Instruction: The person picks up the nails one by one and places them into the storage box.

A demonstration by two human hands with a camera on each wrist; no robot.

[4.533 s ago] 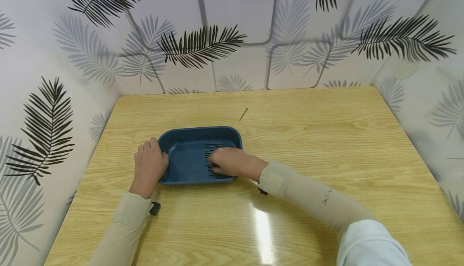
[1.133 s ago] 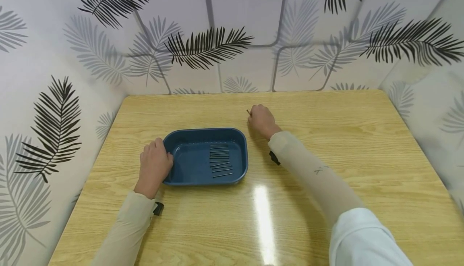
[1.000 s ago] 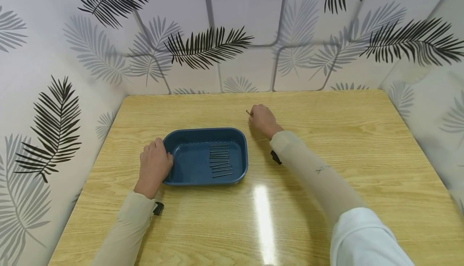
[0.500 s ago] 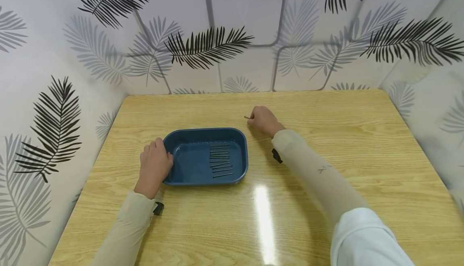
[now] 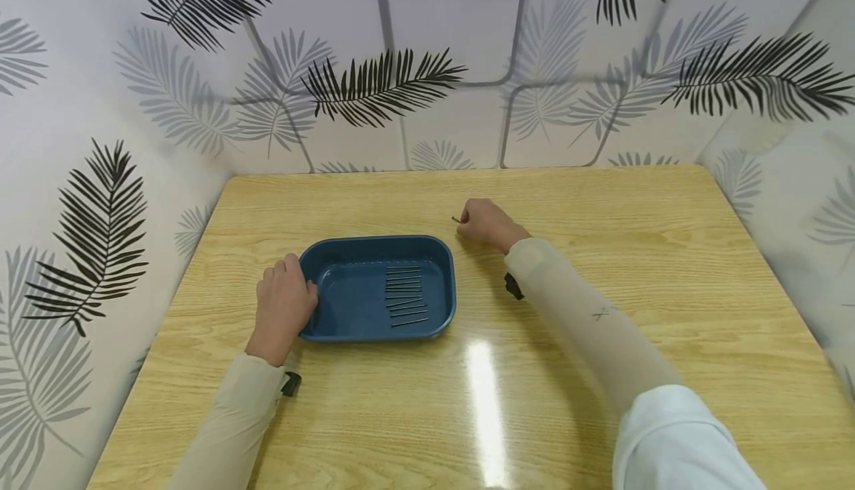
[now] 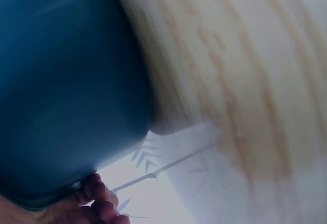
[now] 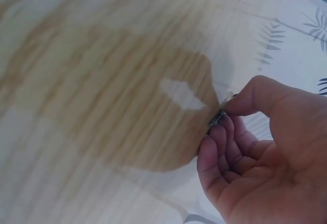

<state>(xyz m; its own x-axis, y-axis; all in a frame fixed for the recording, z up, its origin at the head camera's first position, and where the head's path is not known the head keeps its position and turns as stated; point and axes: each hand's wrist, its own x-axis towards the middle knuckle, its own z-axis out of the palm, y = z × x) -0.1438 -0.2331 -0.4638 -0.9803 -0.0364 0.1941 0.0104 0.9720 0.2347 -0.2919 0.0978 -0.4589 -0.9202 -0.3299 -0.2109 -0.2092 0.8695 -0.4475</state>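
Note:
A dark blue rectangular tray (image 5: 350,293) stands on the table left of centre. Several thin dark nails (image 5: 404,288) lie side by side in its right half, a couple of them slanting. My left hand (image 5: 283,301) grips the tray's left rim; in the left wrist view its fingertips (image 6: 104,201) curl at the edge. Behind the tray's right corner, my right hand (image 5: 487,223) pinches a single nail (image 5: 456,219) between thumb and fingers, its end poking out to the left. The right wrist view shows that nail (image 7: 218,117) mostly covered by the fingers.
The wood-grain table (image 5: 601,267) ends at the back against a wall (image 5: 441,126) with a leaf pattern. A bright light reflection (image 5: 486,408) lies on the tabletop in front of the tray.
My right hand left the tray's nails, went up to the lone nail behind it, and now pinches that nail. Lately the hand has shifted slightly nearer, the nail turning. The left hand keeps its hold.

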